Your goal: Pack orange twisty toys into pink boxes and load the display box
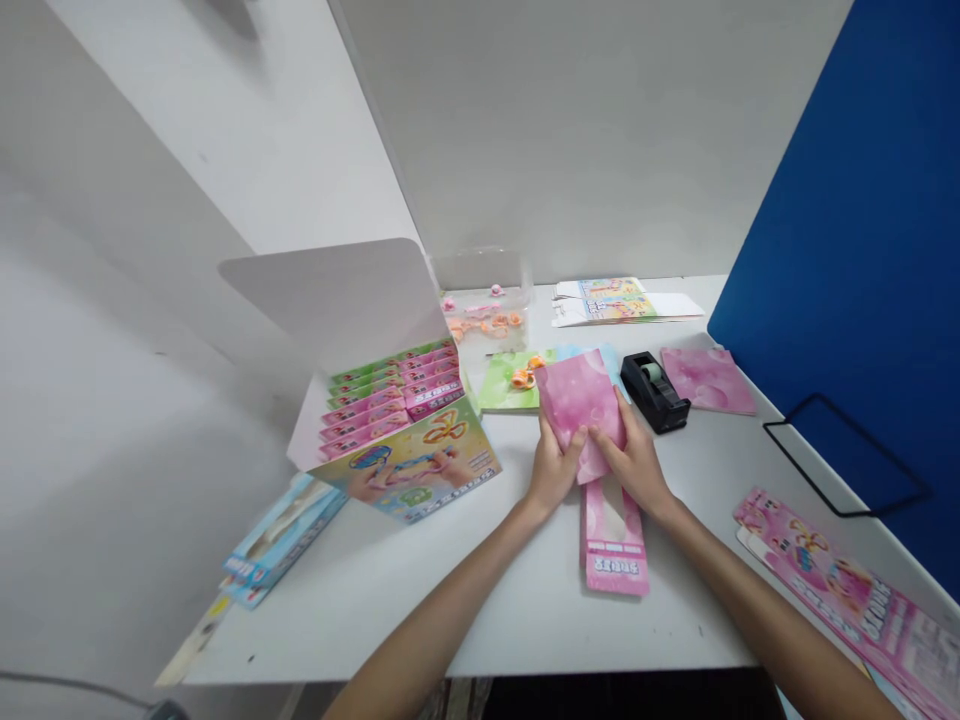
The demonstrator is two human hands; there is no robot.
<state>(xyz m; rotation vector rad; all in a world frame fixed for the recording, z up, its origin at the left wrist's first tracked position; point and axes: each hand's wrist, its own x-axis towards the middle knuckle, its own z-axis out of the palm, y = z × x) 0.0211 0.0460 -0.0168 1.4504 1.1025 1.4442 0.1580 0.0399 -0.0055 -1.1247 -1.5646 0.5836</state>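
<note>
Both of my hands grip a pink patterned card [579,395] above the middle of the table, thumbs on its near face. My left hand [556,465] closes on its left lower edge, while my right hand [636,458] closes on the right one. The card looks tilted, and its bottom corner points toward me. Directly below it lies a pink windowed box [616,565], partly covered by the card and my right hand. Behind the card, orange small toy pieces [523,378] rest on a green card [499,385]; a light blue card [609,358] is partly hidden.
An open display box [420,475] filled with pink and green packs stands left, by blue boxes [281,540]. A tape dispenser [654,392], pink cards [709,380], flat cartons [626,302] and a clear tray [480,315] lie behind. Pink flat boxes [855,600] sit right, below a black wire frame [847,455].
</note>
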